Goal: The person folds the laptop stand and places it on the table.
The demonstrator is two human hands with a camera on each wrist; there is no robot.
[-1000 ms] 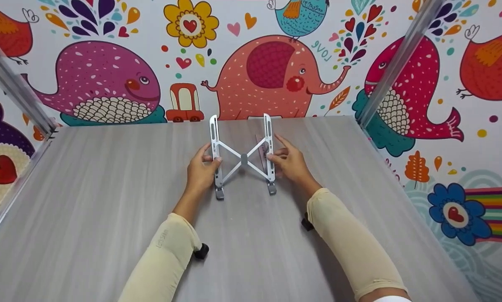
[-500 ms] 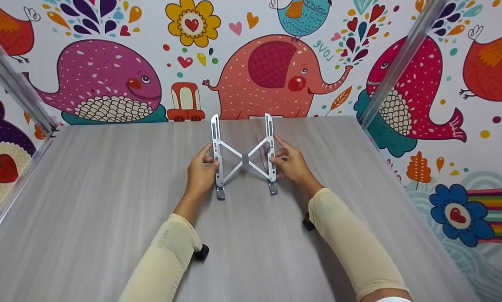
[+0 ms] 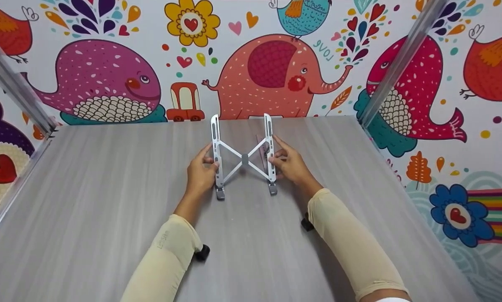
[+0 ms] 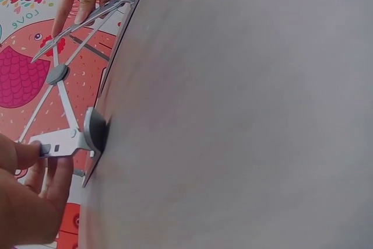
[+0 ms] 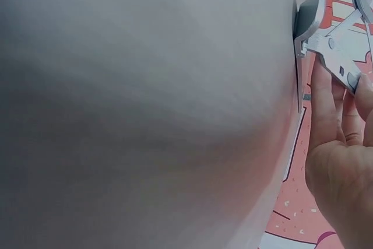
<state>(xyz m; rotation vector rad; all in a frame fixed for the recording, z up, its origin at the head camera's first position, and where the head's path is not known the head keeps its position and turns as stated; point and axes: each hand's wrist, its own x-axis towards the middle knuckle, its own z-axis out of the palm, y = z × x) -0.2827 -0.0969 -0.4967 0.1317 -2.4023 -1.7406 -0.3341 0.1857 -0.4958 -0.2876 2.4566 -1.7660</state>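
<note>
A silver folding stand (image 3: 245,159) with two slotted side arms, crossed struts and a grey centre joint stands spread on the table. My left hand (image 3: 201,171) grips its left arm, thumb on the inner side and fingers outside. On the right arm, my right hand (image 3: 292,163) pinches with the thumb, its index finger extended along the outer side. In the left wrist view the left hand (image 4: 35,196) holds the arm just behind a grey end hook (image 4: 95,130). The right wrist view has the right hand (image 5: 344,155) at the other arm near its hook (image 5: 310,17).
The grey wood-grain table (image 3: 108,201) extends around the stand. Behind it rises a wall (image 3: 234,63) printed with cartoon animals, with metal posts (image 3: 397,63) at the corners. Both forearms wear pale sleeves (image 3: 351,239), with a black device (image 3: 202,253) by the left wrist.
</note>
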